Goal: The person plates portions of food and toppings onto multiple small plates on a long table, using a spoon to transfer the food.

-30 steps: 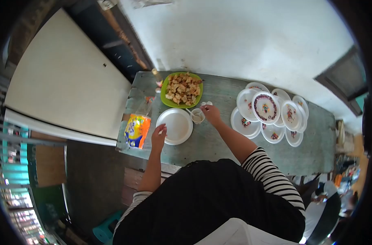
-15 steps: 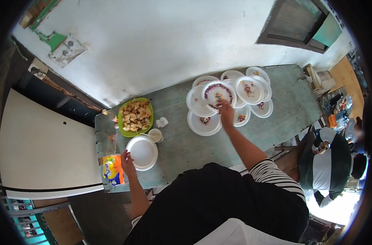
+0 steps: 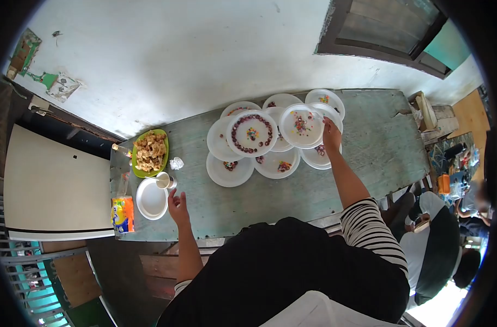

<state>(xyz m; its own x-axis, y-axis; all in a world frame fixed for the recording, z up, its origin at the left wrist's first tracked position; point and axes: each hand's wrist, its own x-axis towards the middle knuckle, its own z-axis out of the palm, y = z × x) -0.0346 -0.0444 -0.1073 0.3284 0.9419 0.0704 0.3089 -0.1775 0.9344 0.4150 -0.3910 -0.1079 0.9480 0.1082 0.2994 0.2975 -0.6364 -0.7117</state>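
Several white plates with small colourful pieces overlap on the green table. One plate (image 3: 252, 145) has a ring of dark red pieces round a small multicoloured heap. My right hand (image 3: 330, 135) is closed at the right rim of another plate (image 3: 290, 135) with scattered bits, its fingers pinched on that rim. My left hand (image 3: 178, 206) hovers near the table's front edge with its fingers apart and nothing in it. Left of it are an empty white plate (image 3: 152, 199) and a white cup (image 3: 165, 180).
A green dish (image 3: 163, 158) of brown fried food stands at the back left, beside crumpled tissue (image 3: 176, 163). An orange and yellow packet (image 3: 123, 215) lies at the left edge. Another person (image 3: 437, 240) is at the right, beyond the table (image 3: 379, 147).
My right hand has moved right, from the ringed plate to the neighbouring plate's rim. My left hand has come away from the empty plate. The view has shifted to the right.
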